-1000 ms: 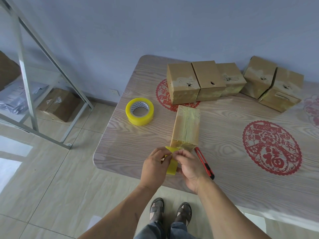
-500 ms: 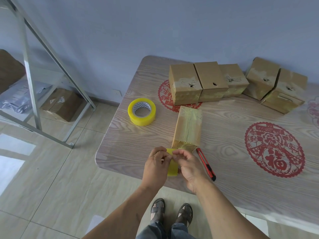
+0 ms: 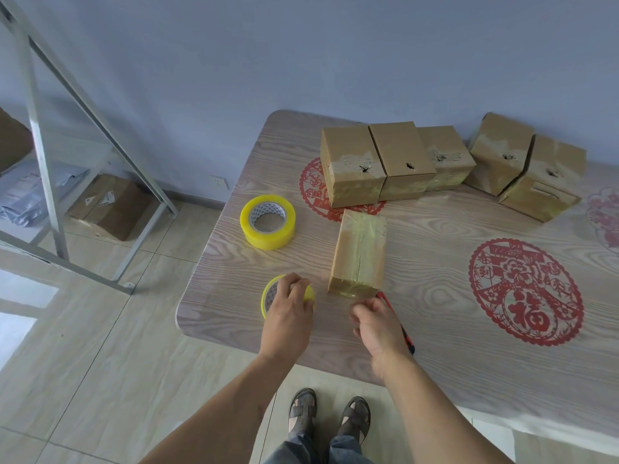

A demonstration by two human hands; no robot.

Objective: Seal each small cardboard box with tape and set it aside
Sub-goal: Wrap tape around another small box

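Head view: my hands have parted since a second ago.
Left hand (image 3: 287, 316) grips a small tape roll (image 3: 270, 296); right hand (image 3: 376, 324) pinches, contents unclear. Tape-wrapped box (image 3: 360, 252) lies on the counter (image 3: 435, 296) at 12 o'clock.

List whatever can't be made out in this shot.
Head view only:
- Small tape roll: mostly covered by the left hand.
- Red utility knife: middle hidden under the right hand.
- Right fingertips: curled under; whether they pinch tape is unclear.
- Near box: far end faces away.
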